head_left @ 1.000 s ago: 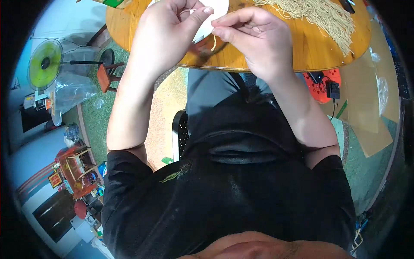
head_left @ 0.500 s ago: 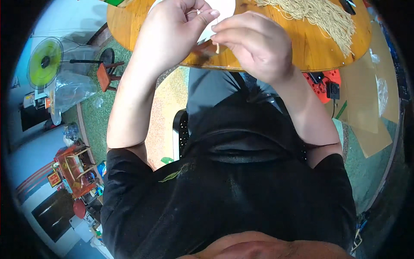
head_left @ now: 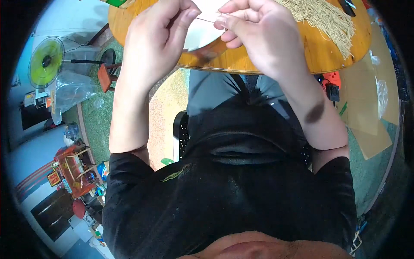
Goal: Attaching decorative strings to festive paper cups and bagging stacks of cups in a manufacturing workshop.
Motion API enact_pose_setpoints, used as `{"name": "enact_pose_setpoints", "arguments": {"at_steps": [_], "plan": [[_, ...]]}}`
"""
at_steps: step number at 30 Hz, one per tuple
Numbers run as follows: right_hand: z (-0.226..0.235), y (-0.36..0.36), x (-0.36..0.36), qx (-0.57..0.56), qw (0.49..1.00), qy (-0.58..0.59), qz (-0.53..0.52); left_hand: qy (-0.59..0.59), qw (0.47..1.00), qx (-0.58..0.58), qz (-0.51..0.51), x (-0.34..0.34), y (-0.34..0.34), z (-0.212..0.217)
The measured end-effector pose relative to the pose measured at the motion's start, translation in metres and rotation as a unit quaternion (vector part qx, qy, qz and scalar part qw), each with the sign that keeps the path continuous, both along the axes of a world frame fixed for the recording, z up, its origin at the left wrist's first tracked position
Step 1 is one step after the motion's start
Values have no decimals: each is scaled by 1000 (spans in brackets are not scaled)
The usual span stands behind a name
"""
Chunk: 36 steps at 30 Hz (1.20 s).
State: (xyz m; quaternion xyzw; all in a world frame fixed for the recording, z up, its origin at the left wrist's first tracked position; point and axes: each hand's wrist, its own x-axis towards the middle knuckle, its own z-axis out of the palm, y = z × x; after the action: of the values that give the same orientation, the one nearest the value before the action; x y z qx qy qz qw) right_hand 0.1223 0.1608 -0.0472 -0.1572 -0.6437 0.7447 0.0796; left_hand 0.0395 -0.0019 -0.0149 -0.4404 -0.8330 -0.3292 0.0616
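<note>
A thin, light-coloured thread (head_left: 206, 20) runs taut between my two hands above the table's near edge. My left hand (head_left: 157, 41) is closed, pinching one end of it between thumb and fingertip. The other end goes into the fingertips of my right hand (head_left: 269, 39), where thumb and forefinger press together and the lower fingers curl. Whether the right fingers hold anything more is hidden. Beneath both hands lies a flat white sheet or plate (head_left: 202, 36) with a rounded edge. Right of my right hand a heap of tan cords (head_left: 325, 21) spreads over the tabletop.
The round wooden table (head_left: 315, 47) spans the top. A black-handled tool (head_left: 347, 7) lies beyond the cords. Right of my legs are a red plastic stool (head_left: 333, 77) and flattened cardboard (head_left: 366, 112). A green-bladed fan (head_left: 45, 62) and small wooden stool (head_left: 105, 77) stand left.
My hands have moved apart, left hand leftward and right hand slightly right, with the thread now stretched between them. The short tan cord that hung below my right fingers no longer shows.
</note>
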Motion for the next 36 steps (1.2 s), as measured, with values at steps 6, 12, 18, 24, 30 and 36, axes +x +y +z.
{"name": "enact_pose_setpoints", "arguments": {"at_steps": [6, 12, 18, 24, 30, 36], "plan": [[23, 7, -2, 75, 993, -71, 51, 71, 996, 52, -2, 9, -8, -5], [27, 14, -2, 101, 986, -90, 94, 136, 986, 34, -91, 5, 2, 5], [21, 32, -7, 120, 966, -69, 218, 135, 971, 77, -182, -3, 29, 15], [0, 45, 1, 81, 969, 21, 233, 54, 982, 46, -176, -12, 38, 6], [-12, 50, 12, -33, 975, 25, 217, 199, 951, 102, -215, -8, 35, -1], [-24, 56, 18, -117, 978, 31, 171, -176, 965, -27, -192, -5, 14, 0]]}}
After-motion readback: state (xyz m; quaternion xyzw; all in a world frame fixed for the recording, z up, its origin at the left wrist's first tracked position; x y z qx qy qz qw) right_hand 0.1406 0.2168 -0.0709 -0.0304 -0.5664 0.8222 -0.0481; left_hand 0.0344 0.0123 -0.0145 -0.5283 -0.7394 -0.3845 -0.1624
